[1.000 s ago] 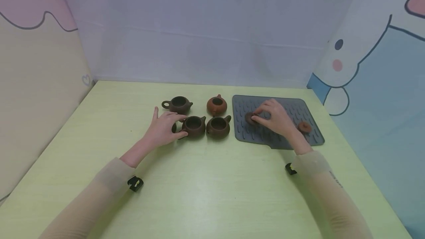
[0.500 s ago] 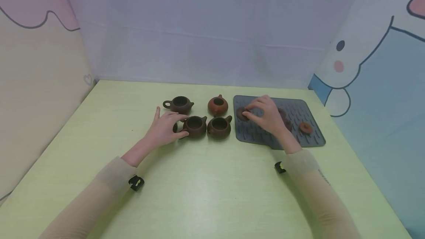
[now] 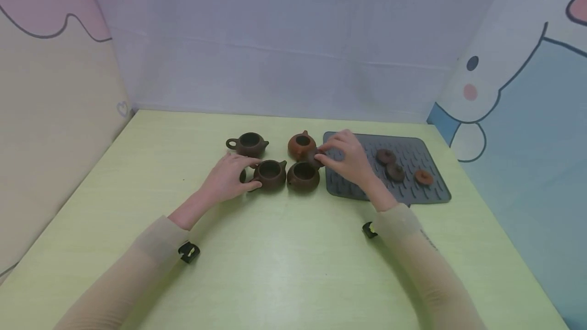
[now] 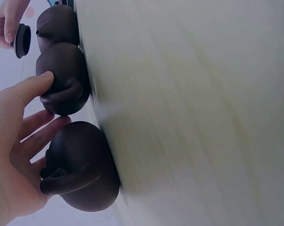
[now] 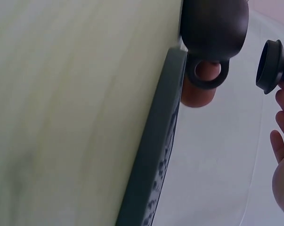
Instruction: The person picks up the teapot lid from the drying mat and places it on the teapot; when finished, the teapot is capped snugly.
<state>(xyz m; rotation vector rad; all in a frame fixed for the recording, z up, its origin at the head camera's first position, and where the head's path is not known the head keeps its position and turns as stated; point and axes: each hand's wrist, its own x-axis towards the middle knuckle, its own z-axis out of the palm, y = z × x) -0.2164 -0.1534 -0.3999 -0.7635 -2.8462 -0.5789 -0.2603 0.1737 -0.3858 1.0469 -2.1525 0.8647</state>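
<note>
My right hand (image 3: pixel 347 159) pinches a dark teapot lid (image 3: pixel 314 158) by its knob. In the head view the lid overlaps the back edge of an open dark teapot (image 3: pixel 303 184); the right wrist view shows the lid (image 5: pixel 270 67) raised and tilted. My left hand (image 3: pixel 224 180) holds the neighbouring open dark teapot (image 3: pixel 271 181), thumb on the near side and fingers on the far side. Another dark teapot (image 4: pixel 85 165) stands by the left palm, mostly covered by the hand in the head view.
Behind the row stand an open dark teapot (image 3: pixel 249 152) and a reddish one (image 3: pixel 294 147). A grey ribbed mat (image 3: pixel 353 185) at the right bears two dark lids (image 3: pixel 386 156) and a reddish lid (image 3: pixel 424 177). A pale curtain (image 3: pixel 275 65) hangs behind the table.
My right hand has lifted the dark lid from the mat and carried it left to the front right teapot. My left hand has stayed at its teapot, its raised finger now lowered.
</note>
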